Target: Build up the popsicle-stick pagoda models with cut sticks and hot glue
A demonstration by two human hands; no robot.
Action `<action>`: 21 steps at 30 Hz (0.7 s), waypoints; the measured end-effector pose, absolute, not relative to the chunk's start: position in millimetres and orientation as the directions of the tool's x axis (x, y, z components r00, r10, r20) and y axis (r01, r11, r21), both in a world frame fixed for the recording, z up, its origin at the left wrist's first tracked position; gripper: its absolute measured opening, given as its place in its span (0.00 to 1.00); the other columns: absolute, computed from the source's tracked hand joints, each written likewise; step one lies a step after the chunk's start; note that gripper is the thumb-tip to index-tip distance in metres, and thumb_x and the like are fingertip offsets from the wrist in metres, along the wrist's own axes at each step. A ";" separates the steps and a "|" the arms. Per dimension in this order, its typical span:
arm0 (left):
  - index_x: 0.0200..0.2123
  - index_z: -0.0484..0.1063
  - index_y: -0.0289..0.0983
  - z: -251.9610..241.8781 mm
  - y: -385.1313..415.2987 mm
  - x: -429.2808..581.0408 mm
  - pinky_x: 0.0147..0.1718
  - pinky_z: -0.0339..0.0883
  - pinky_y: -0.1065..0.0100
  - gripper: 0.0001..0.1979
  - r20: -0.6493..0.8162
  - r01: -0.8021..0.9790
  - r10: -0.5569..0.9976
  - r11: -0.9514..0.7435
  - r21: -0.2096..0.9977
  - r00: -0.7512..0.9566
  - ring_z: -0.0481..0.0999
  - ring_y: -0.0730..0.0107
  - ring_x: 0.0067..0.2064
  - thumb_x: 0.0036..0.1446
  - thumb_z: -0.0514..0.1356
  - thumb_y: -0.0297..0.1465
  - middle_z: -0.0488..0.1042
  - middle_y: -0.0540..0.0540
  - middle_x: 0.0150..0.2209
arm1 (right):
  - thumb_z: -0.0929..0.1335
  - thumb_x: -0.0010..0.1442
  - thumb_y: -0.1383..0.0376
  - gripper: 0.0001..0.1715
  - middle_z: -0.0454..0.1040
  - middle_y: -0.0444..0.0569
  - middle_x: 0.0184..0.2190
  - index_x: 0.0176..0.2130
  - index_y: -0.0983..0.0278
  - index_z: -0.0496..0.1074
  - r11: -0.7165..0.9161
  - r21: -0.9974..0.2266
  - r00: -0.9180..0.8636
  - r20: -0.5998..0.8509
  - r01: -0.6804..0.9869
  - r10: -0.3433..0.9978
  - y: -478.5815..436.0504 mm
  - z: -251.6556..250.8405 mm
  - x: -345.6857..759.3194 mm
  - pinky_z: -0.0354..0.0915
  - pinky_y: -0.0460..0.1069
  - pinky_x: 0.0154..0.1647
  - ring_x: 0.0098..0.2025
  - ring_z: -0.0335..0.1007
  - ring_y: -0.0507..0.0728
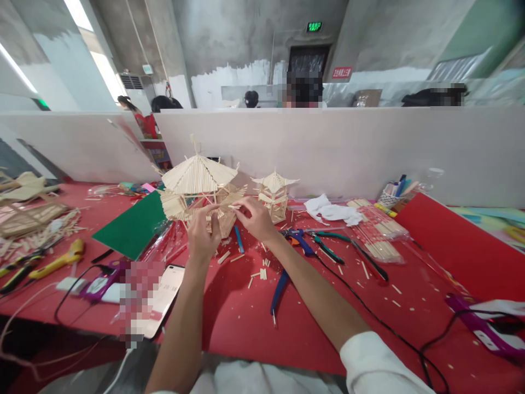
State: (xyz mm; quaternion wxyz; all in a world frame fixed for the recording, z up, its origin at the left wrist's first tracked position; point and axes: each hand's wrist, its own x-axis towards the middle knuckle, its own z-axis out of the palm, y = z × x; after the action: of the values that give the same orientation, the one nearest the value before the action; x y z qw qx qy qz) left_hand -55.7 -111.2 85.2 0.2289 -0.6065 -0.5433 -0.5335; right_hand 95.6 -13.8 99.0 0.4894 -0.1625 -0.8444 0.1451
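Stick pavilion (pixel 200 183) is standing on the red surface (pixel 241 328); the right hand (pixel 255 216) is pinching a small stick (pixel 234 207) near it, the left hand's (pixel 202 235) hold being unclear. Either hand, working so close, could be bumping the delicate roof (pixel 191 174) loose.

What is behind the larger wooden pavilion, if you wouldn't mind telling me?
Behind the larger wooden pavilion rises the white partition; a small dark object, too little exposed to identify, shows above the roof's right slope. The pavilion covers anything lower.

"EXIT" on a green lit sign (pixel 314 26), probably "卫生间请上三楼" on a red wall sign (pixel 342 73)
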 end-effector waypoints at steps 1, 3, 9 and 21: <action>0.51 0.70 0.37 86.3 -112.9 -57.9 0.53 0.65 0.59 0.13 0.887 0.915 0.434 -0.271 0.299 -0.161 0.75 0.60 0.52 0.64 0.54 0.29 0.77 0.39 0.48 | 0.63 0.69 0.60 0.13 0.77 0.52 0.43 0.46 0.62 0.74 0.892 -0.435 -0.455 0.774 0.123 0.440 -12.9 97.8 95.2 0.68 0.51 0.48 0.44 0.73 0.56; 0.52 0.69 0.37 88.0 -115.2 -61.3 0.56 0.62 0.56 0.16 0.861 0.943 0.484 -0.187 0.276 -0.156 0.73 0.56 0.54 0.61 0.55 0.28 0.76 0.38 0.50 | 0.63 0.69 0.60 0.14 0.77 0.52 0.44 0.47 0.62 0.75 0.879 -0.465 -0.445 0.769 0.102 0.458 -11.9 95.6 93.7 0.68 0.50 0.49 0.44 0.73 0.55; 0.52 0.70 0.38 85.4 -112.3 -63.9 0.58 0.57 0.52 0.21 0.799 0.975 0.581 -0.043 0.218 -0.153 0.71 0.51 0.56 0.54 0.56 0.26 0.78 0.38 0.48 | 0.64 0.68 0.64 0.14 0.79 0.51 0.45 0.49 0.60 0.76 0.907 -0.390 -0.492 0.766 0.156 0.414 -13.6 88.9 86.7 0.66 0.51 0.53 0.47 0.74 0.55; 0.52 0.68 0.39 84.6 -111.2 -64.5 0.55 0.59 0.55 0.21 0.793 0.973 0.592 -0.059 0.224 -0.146 0.75 0.53 0.50 0.53 0.56 0.25 0.80 0.43 0.44 | 0.64 0.68 0.64 0.09 0.78 0.52 0.39 0.44 0.64 0.73 0.897 -0.351 -0.499 0.746 0.268 0.441 -21.5 77.1 76.8 0.67 0.49 0.46 0.43 0.74 0.57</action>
State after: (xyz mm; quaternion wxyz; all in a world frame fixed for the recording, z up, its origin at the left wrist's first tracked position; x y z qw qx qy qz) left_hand -64.5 -111.2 84.6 0.2383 -0.6085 -0.6430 -0.3994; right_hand 76.8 -21.5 77.1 0.4562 -0.2062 -0.8605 0.0948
